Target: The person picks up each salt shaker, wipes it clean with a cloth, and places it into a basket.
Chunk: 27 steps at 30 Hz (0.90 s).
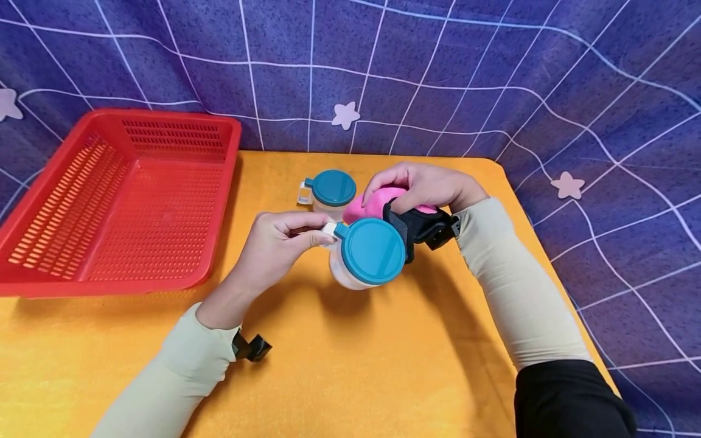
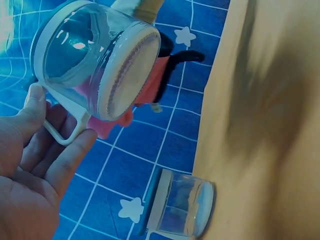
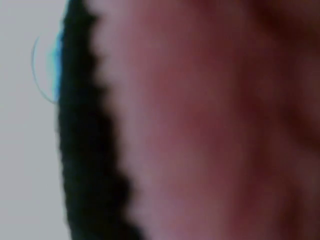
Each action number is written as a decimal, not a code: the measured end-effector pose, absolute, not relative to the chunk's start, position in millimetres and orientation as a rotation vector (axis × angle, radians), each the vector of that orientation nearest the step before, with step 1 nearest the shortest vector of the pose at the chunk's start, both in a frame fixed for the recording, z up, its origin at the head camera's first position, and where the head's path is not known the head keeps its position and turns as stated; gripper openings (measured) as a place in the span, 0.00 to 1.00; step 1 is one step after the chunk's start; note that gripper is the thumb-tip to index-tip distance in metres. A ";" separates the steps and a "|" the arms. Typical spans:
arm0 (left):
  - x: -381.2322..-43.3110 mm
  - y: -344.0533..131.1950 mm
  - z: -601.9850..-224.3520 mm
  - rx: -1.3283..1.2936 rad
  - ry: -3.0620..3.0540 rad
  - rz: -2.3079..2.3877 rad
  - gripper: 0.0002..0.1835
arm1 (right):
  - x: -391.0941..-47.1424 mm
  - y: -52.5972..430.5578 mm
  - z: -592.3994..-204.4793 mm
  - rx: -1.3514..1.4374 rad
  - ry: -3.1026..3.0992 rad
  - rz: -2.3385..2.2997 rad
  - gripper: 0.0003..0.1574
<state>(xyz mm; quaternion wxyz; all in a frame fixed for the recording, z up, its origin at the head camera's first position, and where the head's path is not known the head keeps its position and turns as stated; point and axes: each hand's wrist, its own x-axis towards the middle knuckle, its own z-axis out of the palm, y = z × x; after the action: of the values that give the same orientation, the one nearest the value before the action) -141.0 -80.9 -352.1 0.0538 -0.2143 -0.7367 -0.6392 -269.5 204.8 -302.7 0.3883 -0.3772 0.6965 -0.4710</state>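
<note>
My left hand (image 1: 263, 249) pinches the white handle of a clear jar with a teal lid (image 1: 374, 251), held tilted above the table. In the left wrist view the jar's see-through body (image 2: 75, 45) and pale base show. My right hand (image 1: 427, 185) grips a pink and black cloth (image 1: 361, 210) right beside the jar's far right side; whether they touch is unclear. A second teal-lidded jar (image 1: 334, 187) stands on the table behind, partly hidden by the held jar and left hand. Blurred pink and dark fabric (image 3: 175, 120) fills much of the right wrist view.
A red plastic basket (image 1: 219, 207) with perforated sides sits at the left. The table (image 1: 328, 365) has an orange-yellow cover. Behind and to the right hangs a blue curtain (image 1: 285, 79) with white lines and stars.
</note>
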 end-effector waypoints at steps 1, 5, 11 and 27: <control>-141.3 -80.6 -352.7 -0.649 -2.240 -1.939 0.10 | -269.0 205.2 -299.8 -0.972 1.775 -1.202 0.21; -142.3 -79.5 -354.6 -0.626 -2.264 -1.914 0.10 | -266.4 204.2 -287.7 -1.054 1.813 -1.189 0.22; -142.9 -79.3 -355.9 -0.557 -2.301 -1.877 0.12 | -262.4 202.8 -276.7 -1.107 1.848 -1.201 0.23; -144.1 -84.0 -355.4 -0.553 -2.219 -1.963 0.11 | -259.2 208.9 -296.7 -0.958 1.938 -1.364 0.21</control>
<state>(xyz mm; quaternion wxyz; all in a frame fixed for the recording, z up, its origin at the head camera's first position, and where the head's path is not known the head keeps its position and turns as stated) -144.1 -84.0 -355.4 0.0640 -0.1830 -0.7348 -0.6500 -259.2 208.9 -296.7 0.2887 -0.3588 0.7258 -0.5110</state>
